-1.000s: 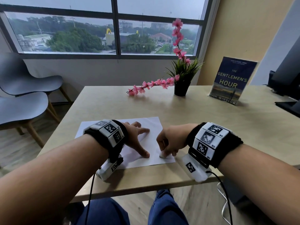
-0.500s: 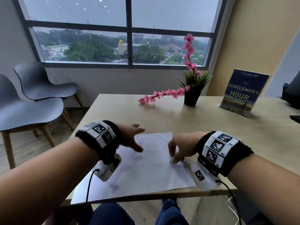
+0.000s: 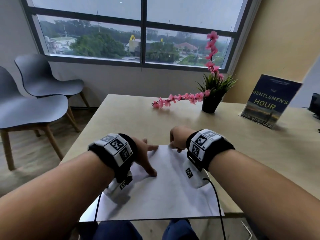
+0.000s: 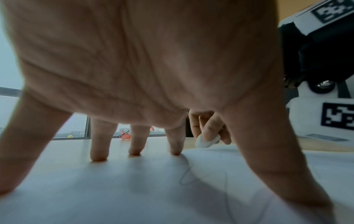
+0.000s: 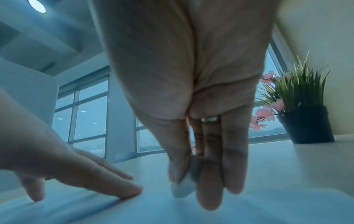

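Head view: I sit at the desk (image 3: 251, 153) with a sheet of paper (image 3: 173, 196) lying in front of me. Its long axis runs away from me and its near edge reaches the desk's near rim.

Left hand (image 3: 144, 153): open and spread wide. The fingertips (image 4: 135, 151) and thumb press on the far left part of the sheet and grip nothing.

Right hand (image 3: 179, 138): narrow, with the fingers curled downward. The thumb and fingers pinch a small white eraser (image 4: 205, 141), and only its rounded lower end shows below them.

Position of the eraser: at the far edge of the sheet, just right of my left index finger. The left wrist view suggests it is a little above the paper, but I cannot tell for certain whether it touches.

Governing relation: in the left wrist view a faint pencil line (image 4: 184, 175) curls across the sheet between my left index finger and thumb. It lies nearer to me than the eraser and slightly to its left. I judge that the coming stroke must bring the right hand back toward me along the sheet's long axis. The left hand is nearer the mark, and its job is to hold the sheet down.

Background: a potted plant (image 3: 212, 99) and an upright book (image 3: 270, 101) stand on the far part of the desk, well apart from the sheet.
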`<state>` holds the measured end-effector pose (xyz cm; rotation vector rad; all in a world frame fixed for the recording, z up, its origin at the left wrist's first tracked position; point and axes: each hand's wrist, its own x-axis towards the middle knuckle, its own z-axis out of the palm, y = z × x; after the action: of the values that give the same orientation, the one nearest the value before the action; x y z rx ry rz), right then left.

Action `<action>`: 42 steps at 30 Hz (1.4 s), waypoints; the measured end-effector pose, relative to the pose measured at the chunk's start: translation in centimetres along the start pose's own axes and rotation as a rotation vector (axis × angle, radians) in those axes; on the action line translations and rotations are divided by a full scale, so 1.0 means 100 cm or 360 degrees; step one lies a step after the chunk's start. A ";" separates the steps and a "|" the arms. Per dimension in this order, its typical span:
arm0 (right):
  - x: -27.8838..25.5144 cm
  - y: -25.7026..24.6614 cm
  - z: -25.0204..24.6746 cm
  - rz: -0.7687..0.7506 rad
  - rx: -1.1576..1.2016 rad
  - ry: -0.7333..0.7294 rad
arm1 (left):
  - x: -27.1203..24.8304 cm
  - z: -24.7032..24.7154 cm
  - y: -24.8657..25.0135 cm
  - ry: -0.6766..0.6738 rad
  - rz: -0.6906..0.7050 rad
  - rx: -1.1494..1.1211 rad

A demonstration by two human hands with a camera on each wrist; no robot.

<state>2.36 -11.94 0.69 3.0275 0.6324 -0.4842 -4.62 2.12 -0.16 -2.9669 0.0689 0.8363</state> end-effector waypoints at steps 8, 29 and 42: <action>0.003 -0.013 0.005 -0.0120 -0.0139 -0.0014 | 0.005 0.001 -0.001 0.0028 0.0013 0.0003; -0.004 -0.011 0.002 -0.0033 -0.0068 -0.0044 | 0.022 0.005 -0.002 0.0056 0.0133 0.0160; 0.001 -0.009 0.002 0.0006 0.0042 -0.0006 | 0.022 0.004 -0.003 -0.0037 0.0051 0.0110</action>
<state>2.03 -11.04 0.56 3.0509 0.6254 -0.5015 -2.97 2.38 -1.66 -2.8984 0.1421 0.8536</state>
